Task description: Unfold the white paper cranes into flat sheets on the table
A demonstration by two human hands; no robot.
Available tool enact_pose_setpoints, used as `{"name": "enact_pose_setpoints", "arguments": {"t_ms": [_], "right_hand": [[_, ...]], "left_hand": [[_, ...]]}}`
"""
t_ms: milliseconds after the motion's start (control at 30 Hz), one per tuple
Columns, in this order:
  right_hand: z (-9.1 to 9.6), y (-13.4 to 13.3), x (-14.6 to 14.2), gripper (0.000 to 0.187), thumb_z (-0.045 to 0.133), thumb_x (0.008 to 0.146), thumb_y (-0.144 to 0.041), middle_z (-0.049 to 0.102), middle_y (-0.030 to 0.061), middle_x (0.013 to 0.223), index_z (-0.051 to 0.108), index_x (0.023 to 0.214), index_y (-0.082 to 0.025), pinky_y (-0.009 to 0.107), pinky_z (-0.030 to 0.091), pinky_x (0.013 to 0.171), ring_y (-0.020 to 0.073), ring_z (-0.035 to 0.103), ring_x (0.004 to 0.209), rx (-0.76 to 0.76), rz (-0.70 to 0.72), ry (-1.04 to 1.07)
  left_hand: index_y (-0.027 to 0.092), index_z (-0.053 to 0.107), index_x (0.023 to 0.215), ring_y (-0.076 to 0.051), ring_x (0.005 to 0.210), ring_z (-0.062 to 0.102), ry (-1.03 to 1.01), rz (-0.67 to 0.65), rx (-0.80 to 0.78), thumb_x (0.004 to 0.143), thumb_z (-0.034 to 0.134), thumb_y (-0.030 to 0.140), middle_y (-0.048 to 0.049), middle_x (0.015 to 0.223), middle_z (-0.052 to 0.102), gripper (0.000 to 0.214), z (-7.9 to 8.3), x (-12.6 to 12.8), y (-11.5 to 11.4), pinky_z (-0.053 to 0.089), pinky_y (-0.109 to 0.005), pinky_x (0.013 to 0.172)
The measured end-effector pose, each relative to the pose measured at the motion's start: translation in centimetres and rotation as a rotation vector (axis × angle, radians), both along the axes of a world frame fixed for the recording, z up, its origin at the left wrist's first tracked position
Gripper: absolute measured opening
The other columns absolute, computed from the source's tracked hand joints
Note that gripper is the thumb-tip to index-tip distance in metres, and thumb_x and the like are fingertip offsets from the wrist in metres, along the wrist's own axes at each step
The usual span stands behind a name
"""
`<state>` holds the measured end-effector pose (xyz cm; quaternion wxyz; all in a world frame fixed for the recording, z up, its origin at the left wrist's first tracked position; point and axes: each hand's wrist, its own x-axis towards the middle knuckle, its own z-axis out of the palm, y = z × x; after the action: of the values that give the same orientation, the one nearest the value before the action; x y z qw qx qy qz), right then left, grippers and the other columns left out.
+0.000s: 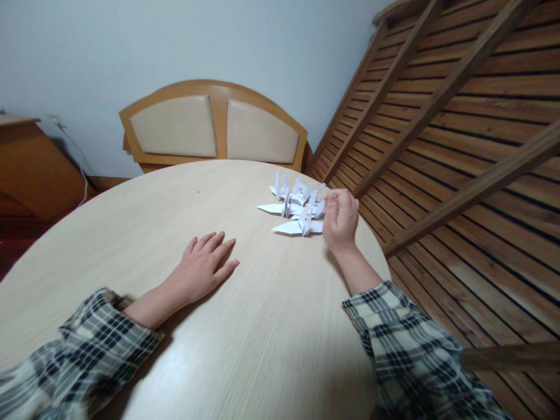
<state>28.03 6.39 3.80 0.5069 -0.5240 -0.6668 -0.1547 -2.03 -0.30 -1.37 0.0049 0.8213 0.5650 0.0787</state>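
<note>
Several white folded paper cranes (305,221) stand close together on the right part of a round, light wood table (245,326). Their wings and pointed necks overlap, so single cranes at the back are hard to tell apart. My right hand (341,219) is at the right edge of this group, its fingers curled in and its wrist toward me. The fingertips meet the cranes' right side, and what lies between them is hidden. Palm down on the tabletop, my left hand (203,265) has its fingers spread, left of the cranes and nearer to me, with nothing in it.
A slatted wooden panel (472,146) leans close along the table's right edge. Behind the table stands a wooden headboard (221,125) with two cream pads, against a pale wall. At the far left are a wooden cabinet (37,169) and a white cable (83,175).
</note>
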Motion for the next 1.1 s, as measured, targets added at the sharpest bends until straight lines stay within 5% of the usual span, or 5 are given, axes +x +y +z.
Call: {"name": "enact_pose_setpoints", "arguments": {"t_ms": [233, 567, 933, 1100], "right_hand": [[-0.1, 0.48, 0.9, 0.03, 0.031, 0.097, -0.045, 0.063, 0.0038, 0.079, 0.048, 0.088, -0.022, 0.037, 0.037, 0.081, 0.0222, 0.059, 0.081, -0.094, -0.034, 0.007], [-0.48, 0.18, 0.66, 0.045, 0.048, 0.085, -0.067, 0.059, 0.001, 0.064, 0.052, 0.078, -0.022, 0.033, 0.033, 0.068, 0.0227, 0.058, 0.067, -0.501, -0.057, -0.295], [-0.6, -0.12, 0.43, 0.042, 0.05, 0.087, -0.059, 0.068, 0.0062, 0.073, 0.061, 0.074, -0.021, 0.03, 0.031, 0.058, 0.022, 0.06, 0.068, -0.709, -0.126, -0.348], [-0.72, -0.25, 0.08, 0.039, 0.047, 0.091, -0.048, 0.073, 0.0144, 0.095, 0.069, 0.091, -0.016, 0.034, 0.038, 0.066, 0.0277, 0.066, 0.085, -0.836, -0.124, -0.411]], "left_hand": [[0.02, 0.046, 0.143, -0.035, 0.139, 0.035, 0.002, 0.003, -0.006, 0.095, 0.029, 0.057, -0.0149, 0.151, 0.042, 0.062, -0.01, 0.05, 0.01, 0.026, -0.056, 0.112], [0.019, 0.045, 0.143, -0.035, 0.141, 0.033, 0.002, 0.006, -0.025, 0.096, 0.031, 0.056, -0.0159, 0.152, 0.04, 0.062, 0.25, 0.09, -0.1, 0.024, -0.057, 0.114], [0.019, 0.045, 0.143, -0.036, 0.14, 0.035, 0.015, -0.013, -0.004, 0.096, 0.028, 0.058, -0.0165, 0.151, 0.041, 0.064, 0.16, 0.06, -0.03, 0.027, -0.058, 0.111], [0.018, 0.047, 0.142, -0.038, 0.138, 0.036, -0.02, -0.017, 0.007, 0.095, 0.032, 0.056, -0.0173, 0.15, 0.042, 0.062, -0.05, 0.03, 0.12, 0.027, -0.059, 0.111]]}}
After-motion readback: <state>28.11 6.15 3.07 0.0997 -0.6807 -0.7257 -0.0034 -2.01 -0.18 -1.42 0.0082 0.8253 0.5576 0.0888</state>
